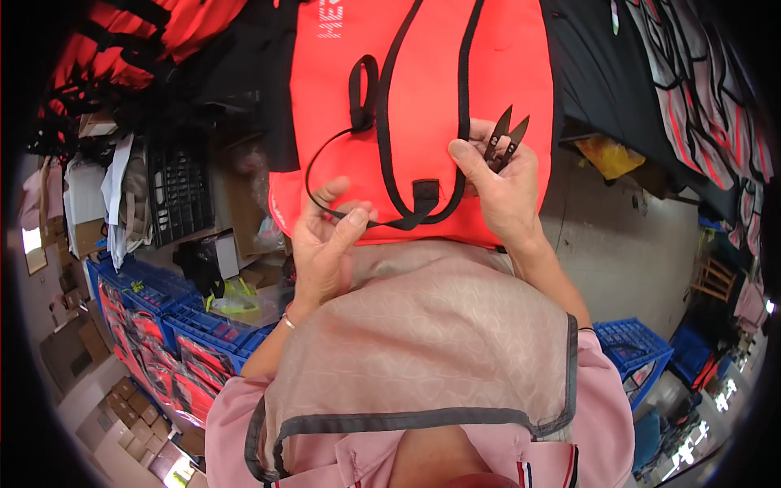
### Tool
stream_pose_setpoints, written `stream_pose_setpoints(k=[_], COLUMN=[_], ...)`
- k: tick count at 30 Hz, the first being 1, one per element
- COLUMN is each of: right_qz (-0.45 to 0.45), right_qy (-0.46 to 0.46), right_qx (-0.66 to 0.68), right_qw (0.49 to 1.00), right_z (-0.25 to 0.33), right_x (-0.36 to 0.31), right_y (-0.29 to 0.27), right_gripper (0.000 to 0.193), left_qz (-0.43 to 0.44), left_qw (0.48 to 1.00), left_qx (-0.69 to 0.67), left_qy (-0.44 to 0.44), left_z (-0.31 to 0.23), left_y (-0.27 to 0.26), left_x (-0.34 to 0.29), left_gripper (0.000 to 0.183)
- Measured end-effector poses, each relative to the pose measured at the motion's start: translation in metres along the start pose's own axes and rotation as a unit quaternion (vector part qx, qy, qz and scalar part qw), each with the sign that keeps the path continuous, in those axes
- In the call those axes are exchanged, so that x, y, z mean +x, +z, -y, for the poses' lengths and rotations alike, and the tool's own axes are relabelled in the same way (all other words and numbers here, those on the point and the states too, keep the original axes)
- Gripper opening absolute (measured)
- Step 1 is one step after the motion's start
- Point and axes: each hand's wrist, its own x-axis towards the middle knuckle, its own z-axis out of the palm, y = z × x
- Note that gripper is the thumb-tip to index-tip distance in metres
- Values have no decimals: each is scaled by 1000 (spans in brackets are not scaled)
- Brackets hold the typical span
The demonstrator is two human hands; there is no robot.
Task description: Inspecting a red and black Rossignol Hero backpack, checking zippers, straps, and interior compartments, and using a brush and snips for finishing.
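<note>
A bright red bag [333,89], edged in black, lies in front of me. On it is a wide red shoulder strap [427,89] with black binding, and a black patch [425,193] at its lower end. My left hand [325,244] is closed, thumb and fingers on a narrow black webbing strap [399,223] that loops up to a black buckle [360,120]. Black thread snips [508,138] sit in my right hand [506,183], blades pointing away and apart. That hand's thumb rests at the shoulder strap's right edge; some of its fingers are hidden.
Blue crates [215,329] with red bagged goods stand at the lower left, and another blue crate [630,350] is at the right. Dark cloth [606,89] and hanging pieces with red edging [691,106] are at the far right. Cardboard boxes [134,411] are stacked at lower left.
</note>
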Motion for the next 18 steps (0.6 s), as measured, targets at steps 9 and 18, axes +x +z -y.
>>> stream_pose_setpoints(k=[9, 18], right_qz=[31, 4], right_qy=[-73, -6], right_qx=[-41, -40], right_qw=[996, 999], right_z=[2, -1], right_x=[15, 24], right_y=[14, 21], right_gripper=[13, 13], left_qz=[-75, 205], left_qw=[883, 629], left_qx=[330, 606], left_qy=[324, 441], left_z=[-42, -29], left_y=[-7, 36], left_x=[25, 70], left_gripper=[50, 19])
